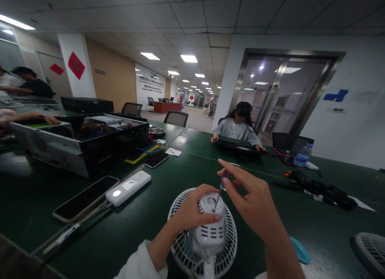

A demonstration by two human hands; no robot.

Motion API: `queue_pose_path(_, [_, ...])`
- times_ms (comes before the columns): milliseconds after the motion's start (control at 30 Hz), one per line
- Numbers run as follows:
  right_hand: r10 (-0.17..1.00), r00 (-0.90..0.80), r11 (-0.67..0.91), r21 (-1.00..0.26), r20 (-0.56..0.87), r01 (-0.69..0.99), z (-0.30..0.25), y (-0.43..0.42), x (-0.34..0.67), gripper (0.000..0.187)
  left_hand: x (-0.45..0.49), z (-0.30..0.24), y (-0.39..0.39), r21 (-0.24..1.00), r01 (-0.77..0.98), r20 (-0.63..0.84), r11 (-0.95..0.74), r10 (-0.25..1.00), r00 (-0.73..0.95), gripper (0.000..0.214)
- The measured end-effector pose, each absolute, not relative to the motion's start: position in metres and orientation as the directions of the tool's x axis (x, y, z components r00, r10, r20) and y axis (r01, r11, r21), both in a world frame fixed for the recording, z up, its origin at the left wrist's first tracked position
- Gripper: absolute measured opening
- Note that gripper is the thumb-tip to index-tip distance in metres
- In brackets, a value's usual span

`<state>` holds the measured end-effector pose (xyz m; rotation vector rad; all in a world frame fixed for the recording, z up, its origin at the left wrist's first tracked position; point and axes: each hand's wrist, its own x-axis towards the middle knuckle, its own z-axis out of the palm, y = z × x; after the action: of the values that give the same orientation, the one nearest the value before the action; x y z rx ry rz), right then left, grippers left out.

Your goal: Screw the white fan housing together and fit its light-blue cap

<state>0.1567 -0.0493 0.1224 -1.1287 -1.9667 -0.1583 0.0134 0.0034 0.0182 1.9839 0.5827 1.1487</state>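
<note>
A white electric fan [207,239] lies face down on the green table, its slotted motor housing upward. My left hand [192,208] is wrapped round the top of that housing, thumb on the near side and fingers on the far side. Between the thumb and fingers of my right hand [248,192] is a screwdriver [223,182] with a purplish clear handle. Its thin shaft slants down, and the tip meets the housing near a small hole; whether a screw sits there I cannot make out.
An opened computer case [87,138] stands at the left. Nearer lie a phone [86,198], a white power strip [128,188] and another phone [157,160]. Across the table, a person [237,128] holds a dark panel [240,146]. At right are black straps [319,190] and a teal piece [300,250].
</note>
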Motion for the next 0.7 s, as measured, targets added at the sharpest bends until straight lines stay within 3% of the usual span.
queue_pose_path(133, [0.636, -0.191, 0.523, -0.236, 0.747, 0.819, 0.122, -0.049, 0.158, 0.02, 0.014, 0.018, 0.004, 0.802, 0.019, 0.514, -0.597, 0.706, 0.486, 0.055])
queue_pose_path(333, [0.721, -0.233, 0.54, -0.318, 0.653, 0.779, 0.126, -0.055, 0.163, 0.039, 0.014, 0.016, 0.004, 0.8, 0.027, 0.516, -0.6, 0.709, 0.481, 0.055])
queue_pose_path(500, [0.645, -0.188, 0.509, -0.233, 0.74, 0.828, 0.124, -0.055, 0.162, 0.022, 0.014, 0.017, 0.004, 0.802, 0.046, 0.508, -0.596, 0.721, 0.472, 0.054])
queue_pose_path(600, [0.638, -0.126, 0.431, -0.216, 0.76, 0.876, 0.123, -0.053, 0.163, 0.026, 0.014, 0.018, 0.003, 0.807, 0.052, 0.499, -0.589, 0.726, 0.473, 0.054])
queue_pose_path(700, [0.662, -0.152, 0.448, -0.225, 0.734, 0.865, 0.126, -0.056, 0.167, 0.033, 0.013, 0.018, 0.003, 0.809, 0.05, 0.497, -0.586, 0.726, 0.475, 0.053])
